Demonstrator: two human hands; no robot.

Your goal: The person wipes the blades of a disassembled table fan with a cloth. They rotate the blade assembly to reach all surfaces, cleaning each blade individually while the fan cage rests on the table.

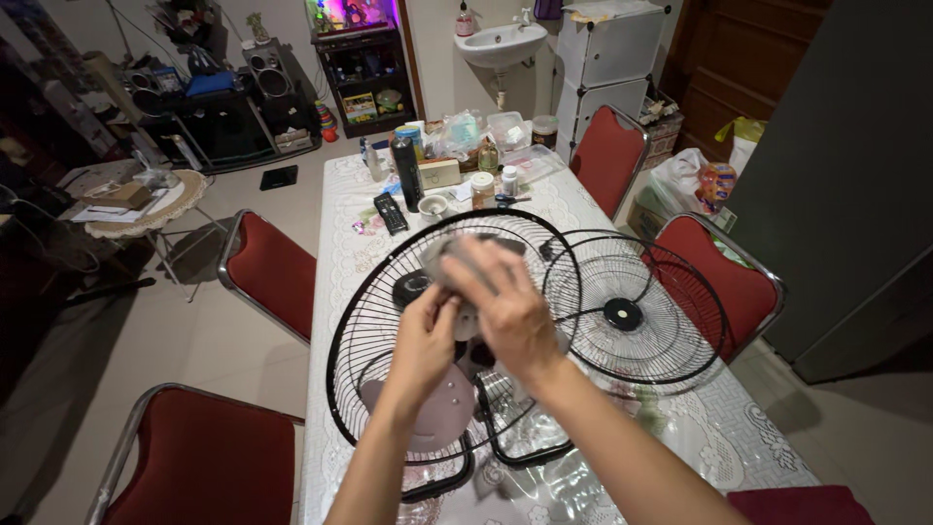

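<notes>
A dismantled electric fan lies on the table in front of me. Its black rear wire guard (379,292) stands tilted toward me with the grey motor housing (439,413) below it. My left hand (425,335) and my right hand (507,309) meet at the guard's centre, both closed around a grey part (465,255) of the fan hub. The other black wire guard (661,321), with a round black centre cap (622,314), lies flat on the table to the right, just behind my right hand.
The table has a white lace cloth (724,437) under clear plastic. At its far end stand a black bottle (407,173), a remote control (391,213), jars and plastic bags. Red chairs (274,274) surround the table. A grey cabinet (846,175) rises at right.
</notes>
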